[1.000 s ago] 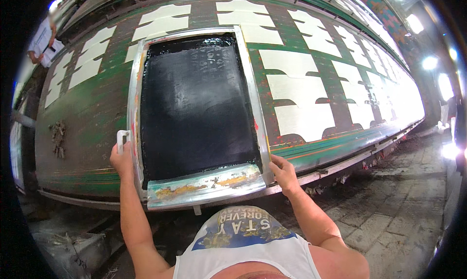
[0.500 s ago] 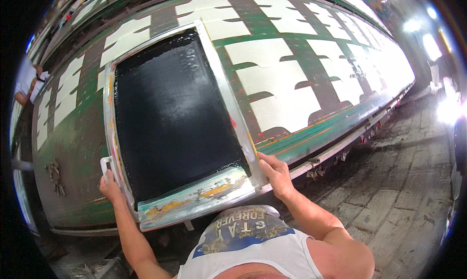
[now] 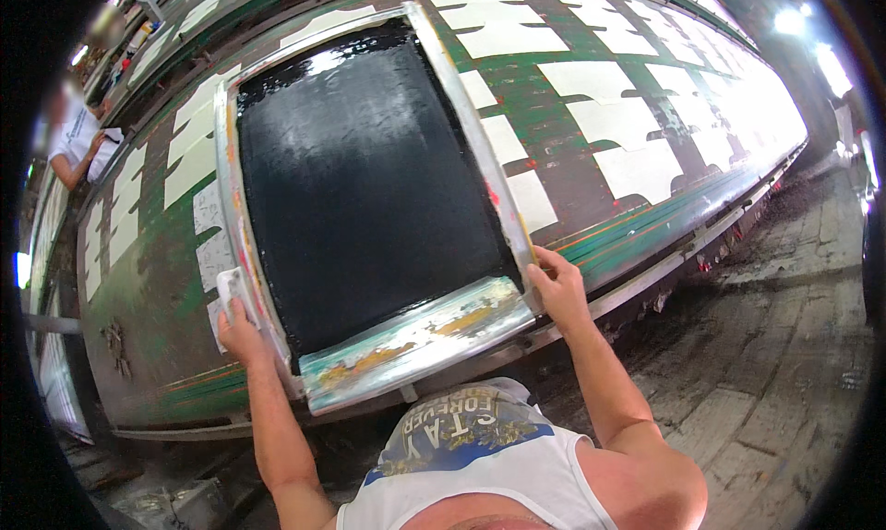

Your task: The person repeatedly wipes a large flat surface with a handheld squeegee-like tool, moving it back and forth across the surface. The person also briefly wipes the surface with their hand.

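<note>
My left hand (image 3: pixel 237 331) grips the white handle (image 3: pixel 227 290) on the left side of a large screen frame (image 3: pixel 479 156) with a metal rim and glossy black ink (image 3: pixel 374 193) across its mesh. My right hand (image 3: pixel 556 285) is closed on the frame's lower right side. The frame lies at a slant over a long green-and-brown printing table (image 3: pixel 148 336). Pale cut fabric pieces (image 3: pixel 624 168) lie in rows on it. Beside the frame's left edge, pieces with dark markings (image 3: pixel 209 218) partly show. Whether the frame touches the table is unclear.
At the upper left, a person (image 3: pixel 78 138) in a white top stands at the table's far side, holding something small. More tables (image 3: pixel 189 27) with pale pieces run behind. A tiled floor (image 3: pixel 775 364) lies along the right, with bright lamps (image 3: pixel 789 22) above it.
The screen has shifted right along the table, now partly over the pale pieces there, and marked pieces show at its left. Both my hands have moved with it, still gripping.
</note>
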A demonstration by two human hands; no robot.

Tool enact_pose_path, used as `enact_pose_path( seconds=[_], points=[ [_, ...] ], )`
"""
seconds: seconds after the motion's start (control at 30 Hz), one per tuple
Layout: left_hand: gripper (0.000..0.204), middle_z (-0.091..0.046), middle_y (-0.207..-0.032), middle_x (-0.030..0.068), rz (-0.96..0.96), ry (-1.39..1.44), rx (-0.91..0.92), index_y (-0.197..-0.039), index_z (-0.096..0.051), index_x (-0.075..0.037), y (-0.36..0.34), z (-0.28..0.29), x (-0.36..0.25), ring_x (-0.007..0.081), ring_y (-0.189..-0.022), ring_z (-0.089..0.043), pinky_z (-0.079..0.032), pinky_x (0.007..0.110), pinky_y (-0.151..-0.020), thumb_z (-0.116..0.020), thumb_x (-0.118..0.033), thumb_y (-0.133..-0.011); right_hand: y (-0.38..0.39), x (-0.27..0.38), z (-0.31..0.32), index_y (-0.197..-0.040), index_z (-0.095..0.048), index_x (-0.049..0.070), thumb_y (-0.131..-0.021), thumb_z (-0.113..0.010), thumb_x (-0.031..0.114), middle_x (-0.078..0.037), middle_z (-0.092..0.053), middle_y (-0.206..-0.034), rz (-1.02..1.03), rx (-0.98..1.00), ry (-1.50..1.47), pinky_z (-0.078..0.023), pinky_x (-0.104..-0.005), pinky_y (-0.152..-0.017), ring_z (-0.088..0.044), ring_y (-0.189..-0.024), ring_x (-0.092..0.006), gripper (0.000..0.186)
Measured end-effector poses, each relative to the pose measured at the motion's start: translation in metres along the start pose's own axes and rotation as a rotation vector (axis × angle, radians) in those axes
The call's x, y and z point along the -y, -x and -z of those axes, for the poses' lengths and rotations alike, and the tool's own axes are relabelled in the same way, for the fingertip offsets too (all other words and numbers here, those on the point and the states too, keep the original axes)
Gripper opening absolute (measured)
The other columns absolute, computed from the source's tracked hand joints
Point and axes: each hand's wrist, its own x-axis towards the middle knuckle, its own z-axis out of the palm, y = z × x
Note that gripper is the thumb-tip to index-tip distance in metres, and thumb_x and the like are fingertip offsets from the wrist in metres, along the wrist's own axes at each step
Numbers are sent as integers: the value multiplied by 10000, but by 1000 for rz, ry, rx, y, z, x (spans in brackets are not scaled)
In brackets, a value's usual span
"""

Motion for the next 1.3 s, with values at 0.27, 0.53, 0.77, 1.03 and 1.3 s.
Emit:
enact_pose_path(
  seconds=[0.27, 0.53, 0.77, 1.03, 1.3],
  points=[
    [392, -775, -994, 117, 9, 28, 7, -1131, -759, 77, 112, -88, -22, 205, -882, -683, -543, 407, -810, -748, -309, -1064, -47, -46, 116, -1357, -771, -17, -985, -769, 152, -69, -779, -988, -58, -54, -3, -562, -316, -800, -685, -877, -127, 408],
    [336, -733, -867, 106, 0, -139, -44, -1006, -770, 30, 156, -116, -46, 199, -817, -660, -515, 425, -757, -723, -297, -1068, -69, -63, 159, -1408, -746, -31, -1010, -751, 122, -93, -799, -1136, -34, -28, -49, -563, -325, -914, -712, -1010, -158, 427],
    [353, -711, -819, 100, 52, -63, 16, -955, -741, 27, 173, -125, -64, 189, -758, -617, -494, 434, -730, -704, -297, -1087, -71, -63, 176, -1430, -721, -60, -1028, -732, 108, -97, -796, -1176, -62, -2, -47, -561, -319, -921, -715, -1023, -158, 435],
    [346, -739, -828, 85, -3, -180, -6, -1009, -781, 22, 174, -128, -64, 167, -772, -644, -515, 412, -726, -743, -317, -1073, -70, -53, 176, -1458, -713, -17, -1016, -729, 74, -152, -804, -1195, -35, 52, 298, -578, -401, -963, -757, -1058, -285, 452],
    [383, -763, -897, 212, -10, -227, 2, -1014, -766, 34, 167, -136, -38, 321, -821, -714, -542, 480, -787, -745, -347, -1042, 3, 2, 112, -1353, -745, 112, -864, -836, 80, -160, -693, -1457, 943, 464, 584, -542, -539, -1105, -671, -1322, -379, 499]
  ],
)
